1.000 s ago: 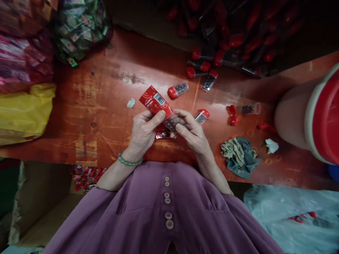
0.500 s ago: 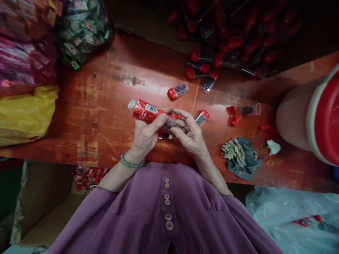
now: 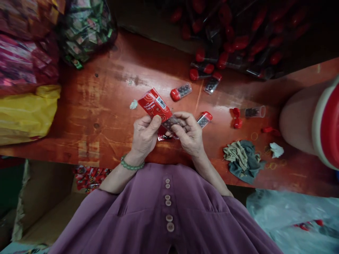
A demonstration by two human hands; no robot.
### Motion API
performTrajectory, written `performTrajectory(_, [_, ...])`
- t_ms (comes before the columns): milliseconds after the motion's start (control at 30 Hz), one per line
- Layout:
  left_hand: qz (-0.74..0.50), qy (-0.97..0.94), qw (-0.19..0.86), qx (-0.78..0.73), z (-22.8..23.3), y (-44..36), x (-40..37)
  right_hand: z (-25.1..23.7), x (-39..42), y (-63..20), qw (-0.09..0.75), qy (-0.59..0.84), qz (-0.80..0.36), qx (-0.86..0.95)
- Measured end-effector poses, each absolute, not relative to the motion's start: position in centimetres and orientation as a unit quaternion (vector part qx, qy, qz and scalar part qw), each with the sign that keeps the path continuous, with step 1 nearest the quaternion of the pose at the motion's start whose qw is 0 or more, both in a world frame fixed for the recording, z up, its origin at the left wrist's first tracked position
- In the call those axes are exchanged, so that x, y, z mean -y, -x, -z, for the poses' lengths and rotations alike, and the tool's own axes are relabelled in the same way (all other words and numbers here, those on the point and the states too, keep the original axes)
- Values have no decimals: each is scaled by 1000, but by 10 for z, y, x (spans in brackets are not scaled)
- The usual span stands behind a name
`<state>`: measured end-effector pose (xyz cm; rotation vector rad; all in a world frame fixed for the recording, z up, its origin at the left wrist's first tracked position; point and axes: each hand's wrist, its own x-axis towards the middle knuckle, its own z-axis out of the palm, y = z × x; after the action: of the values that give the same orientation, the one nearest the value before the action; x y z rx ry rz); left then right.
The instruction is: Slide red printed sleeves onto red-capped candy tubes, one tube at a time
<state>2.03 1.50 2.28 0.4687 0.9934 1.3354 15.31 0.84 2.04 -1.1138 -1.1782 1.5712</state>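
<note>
Left hand (image 3: 144, 132) grips red sleeve (image 3: 155, 104), barcode up; right hand (image 3: 188, 133) pinches clear bead tube (image 3: 171, 122) at sleeve mouth, above surface (image 3: 106, 106). Judgement: keep tube in line with sleeve, steady sleeve, avoid crumpling. Capped tube (image 3: 204, 119) just right of sleeve.

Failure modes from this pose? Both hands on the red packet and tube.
1. The left hand and right hand grip the red packet and clear tube by the fingertips only; the tube might slip out and drop.
2. An uncapped tube lies on the table by its loose red caps; a sleeve or nudge could spill its beads.
</note>
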Motion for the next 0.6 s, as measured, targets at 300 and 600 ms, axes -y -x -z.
performTrajectory(300, [-555, -241, 649, -462, -15, -28, -4, -17, -5, -160, 486, 459, -543, 508])
performTrajectory(600, [-546, -213, 671, -455, -22, -24, -11, -21, -12, -156, 470, 461, -605, 448])
